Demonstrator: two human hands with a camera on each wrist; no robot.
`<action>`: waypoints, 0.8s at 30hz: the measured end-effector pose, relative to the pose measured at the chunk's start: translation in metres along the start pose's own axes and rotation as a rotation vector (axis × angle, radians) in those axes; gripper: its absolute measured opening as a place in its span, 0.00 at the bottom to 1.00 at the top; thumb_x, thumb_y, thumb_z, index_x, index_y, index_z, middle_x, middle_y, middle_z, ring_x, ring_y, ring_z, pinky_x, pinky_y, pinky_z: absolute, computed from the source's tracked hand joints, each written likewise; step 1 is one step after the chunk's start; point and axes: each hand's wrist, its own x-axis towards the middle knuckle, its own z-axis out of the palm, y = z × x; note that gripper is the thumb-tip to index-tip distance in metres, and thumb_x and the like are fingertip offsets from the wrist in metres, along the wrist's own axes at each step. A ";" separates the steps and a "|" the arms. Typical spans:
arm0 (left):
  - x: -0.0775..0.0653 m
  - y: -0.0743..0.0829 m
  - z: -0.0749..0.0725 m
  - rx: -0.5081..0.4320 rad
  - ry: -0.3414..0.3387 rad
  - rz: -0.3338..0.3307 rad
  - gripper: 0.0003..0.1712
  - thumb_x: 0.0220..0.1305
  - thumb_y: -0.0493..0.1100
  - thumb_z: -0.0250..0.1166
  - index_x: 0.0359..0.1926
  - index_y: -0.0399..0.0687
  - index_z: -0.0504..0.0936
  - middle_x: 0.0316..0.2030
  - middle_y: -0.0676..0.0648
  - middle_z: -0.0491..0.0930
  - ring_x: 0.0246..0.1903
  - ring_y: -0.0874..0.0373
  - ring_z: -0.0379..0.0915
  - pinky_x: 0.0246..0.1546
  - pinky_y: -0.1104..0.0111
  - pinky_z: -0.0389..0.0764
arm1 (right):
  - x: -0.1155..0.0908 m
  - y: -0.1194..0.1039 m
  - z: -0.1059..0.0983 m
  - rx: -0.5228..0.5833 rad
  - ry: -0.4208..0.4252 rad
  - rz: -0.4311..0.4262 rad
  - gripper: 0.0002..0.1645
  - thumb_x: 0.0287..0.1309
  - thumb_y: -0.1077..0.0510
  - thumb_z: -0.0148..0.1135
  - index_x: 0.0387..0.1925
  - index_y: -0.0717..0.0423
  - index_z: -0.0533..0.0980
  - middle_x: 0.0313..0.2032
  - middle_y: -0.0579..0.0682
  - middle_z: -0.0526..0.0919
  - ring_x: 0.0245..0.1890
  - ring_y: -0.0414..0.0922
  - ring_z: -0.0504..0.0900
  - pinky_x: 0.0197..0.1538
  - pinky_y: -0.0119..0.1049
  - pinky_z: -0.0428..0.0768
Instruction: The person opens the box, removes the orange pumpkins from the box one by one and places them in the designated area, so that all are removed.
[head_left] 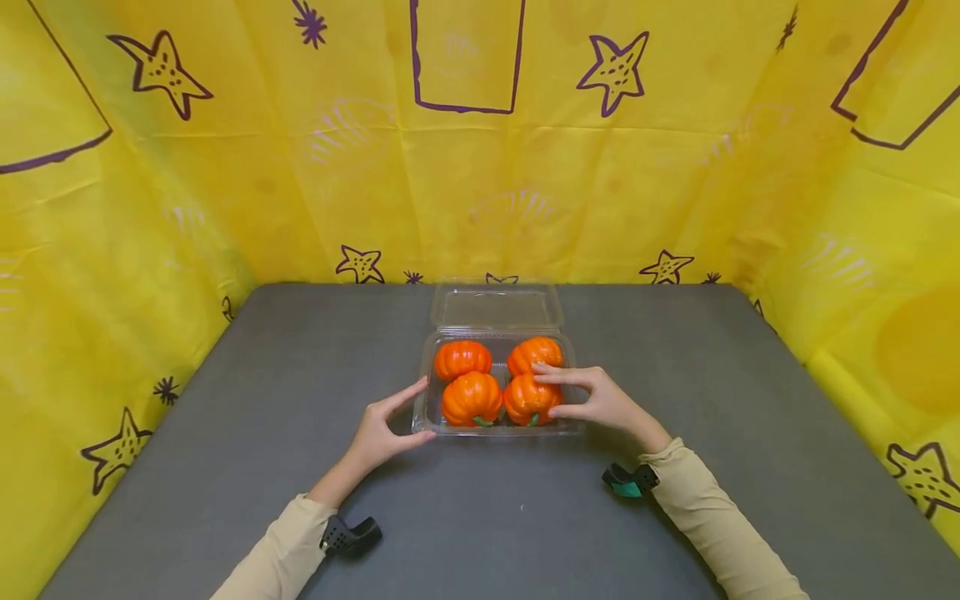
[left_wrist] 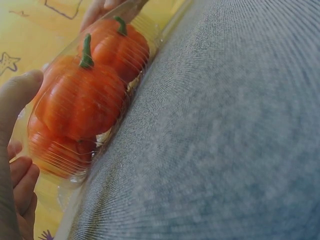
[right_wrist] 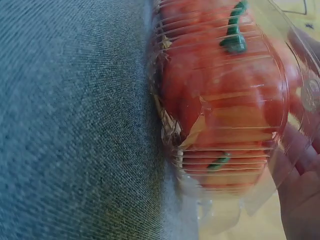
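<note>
A clear plastic clamshell box (head_left: 420, 412) holds several small orange toy pumpkins with green stems. My left hand (head_left: 378, 433) is at the box's left side, fingertips at the left rim and thumb by the front corner, fingers fairly straight. My right hand (head_left: 600, 402) reaches over the right rim and holds the front right pumpkin (head_left: 528, 398), fingers behind it and thumb at its near side. Beside that sits the front left pumpkin (head_left: 471, 398). Behind them lie the back left pumpkin (head_left: 461, 360) and the back right pumpkin (head_left: 538, 353).
The box's transparent lid (head_left: 497, 307) is folded back, away from me. A grey table (head_left: 480, 525) carries the box. Yellow cloth (head_left: 480, 183) with drawn stars hangs behind and along both sides. Dark wrist mounts (head_left: 351, 535) sit on both sleeves.
</note>
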 end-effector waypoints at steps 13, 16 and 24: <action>0.002 -0.001 -0.002 0.004 -0.002 0.016 0.38 0.31 0.24 0.73 0.49 0.18 0.69 0.48 0.27 0.70 0.49 0.37 0.67 0.53 0.70 0.65 | -0.004 0.032 0.000 -0.146 -0.069 -0.085 0.30 0.38 0.71 0.69 0.50 0.67 0.73 0.54 0.63 0.70 0.55 0.55 0.68 0.56 0.31 0.65; 0.003 -0.002 -0.002 0.002 -0.003 0.013 0.38 0.31 0.24 0.73 0.49 0.19 0.69 0.49 0.28 0.70 0.49 0.37 0.67 0.53 0.70 0.65 | -0.005 0.034 -0.002 -0.205 -0.108 -0.082 0.34 0.41 0.67 0.69 0.55 0.61 0.71 0.57 0.60 0.68 0.57 0.50 0.66 0.55 0.33 0.66; 0.000 -0.004 0.001 0.000 -0.007 -0.008 0.38 0.32 0.25 0.73 0.50 0.19 0.69 0.49 0.28 0.70 0.50 0.38 0.66 0.53 0.71 0.64 | -0.007 0.031 -0.001 -0.256 -0.133 -0.063 0.40 0.38 0.68 0.71 0.57 0.55 0.69 0.58 0.56 0.67 0.58 0.47 0.65 0.53 0.37 0.69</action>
